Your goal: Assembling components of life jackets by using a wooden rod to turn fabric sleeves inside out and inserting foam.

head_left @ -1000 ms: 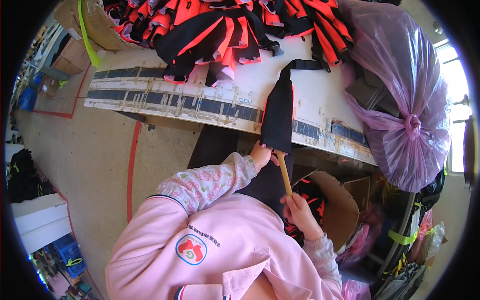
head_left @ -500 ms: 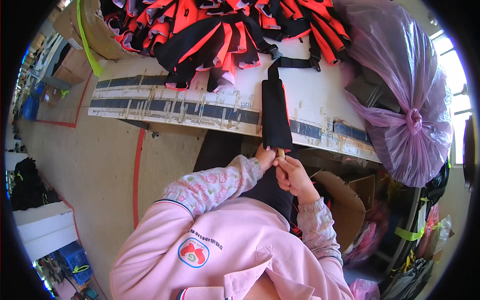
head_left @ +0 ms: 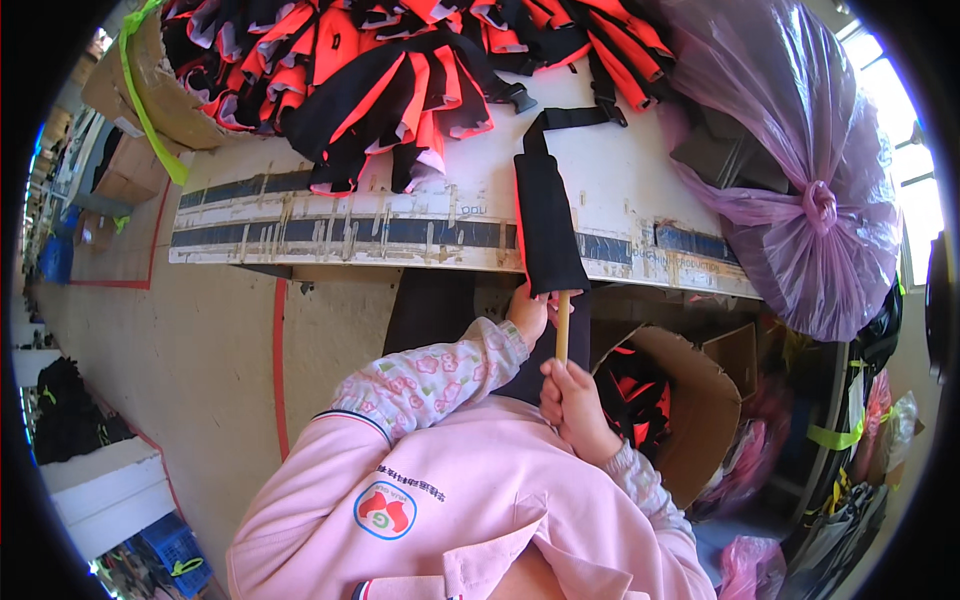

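pinching the lower hem of a black-and-orange fabric tube (head_left: 550, 220), laid over the front edge of the white worktable (head_left: 640, 185), with the left hand (head_left: 527, 314). clasping a wooden rod (head_left: 563, 330) in the curled right hand (head_left: 574, 405), upper end hidden at the hem.

Smooth, probably wooden stick (head_left: 563, 328).

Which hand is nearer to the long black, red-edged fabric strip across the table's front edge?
Left. The left hand holds the strip at its lower end; the right hand is below it, around the thin, tan rod.
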`<act>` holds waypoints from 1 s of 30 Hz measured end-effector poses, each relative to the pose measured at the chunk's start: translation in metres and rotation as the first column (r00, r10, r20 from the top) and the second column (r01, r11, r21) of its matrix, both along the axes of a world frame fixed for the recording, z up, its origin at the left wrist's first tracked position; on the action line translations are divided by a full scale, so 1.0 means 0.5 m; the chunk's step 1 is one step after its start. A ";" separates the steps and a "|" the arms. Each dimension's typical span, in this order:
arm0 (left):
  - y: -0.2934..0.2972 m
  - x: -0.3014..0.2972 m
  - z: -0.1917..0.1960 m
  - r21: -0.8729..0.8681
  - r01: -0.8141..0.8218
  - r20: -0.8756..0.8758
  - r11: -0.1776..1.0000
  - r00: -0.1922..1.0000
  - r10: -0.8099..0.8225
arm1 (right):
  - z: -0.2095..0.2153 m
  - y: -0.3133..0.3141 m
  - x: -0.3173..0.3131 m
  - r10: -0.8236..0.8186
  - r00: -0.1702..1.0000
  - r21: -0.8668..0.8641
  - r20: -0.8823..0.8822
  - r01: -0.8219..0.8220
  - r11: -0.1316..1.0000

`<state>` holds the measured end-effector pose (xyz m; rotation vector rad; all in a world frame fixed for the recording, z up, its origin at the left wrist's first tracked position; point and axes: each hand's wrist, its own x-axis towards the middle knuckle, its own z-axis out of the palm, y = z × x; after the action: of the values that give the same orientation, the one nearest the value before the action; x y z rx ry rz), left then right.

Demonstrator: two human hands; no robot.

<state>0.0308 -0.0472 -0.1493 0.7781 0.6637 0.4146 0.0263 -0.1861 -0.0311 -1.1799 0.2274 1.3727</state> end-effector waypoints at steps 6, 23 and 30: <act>0.003 -0.005 0.060 0.084 0.092 -0.040 0.992 0.995 -0.088 | -0.045 0.098 0.090 -0.015 0.989 0.090 0.144 0.002 0.996; 0.173 -0.018 0.122 0.208 0.022 -0.048 0.978 0.999 -0.012 | -0.069 -0.188 0.115 0.332 0.175 -0.336 0.927 -0.008 0.942; 0.106 -0.010 0.068 -0.012 0.307 -0.130 0.952 0.943 -0.306 | -0.053 -0.039 0.417 0.455 -0.556 -0.318 0.695 0.331 0.889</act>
<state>0.0258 0.0056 -0.1152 0.9056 0.6497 0.0819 0.2348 -0.2054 -0.0575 -2.4831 -1.1361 -0.5049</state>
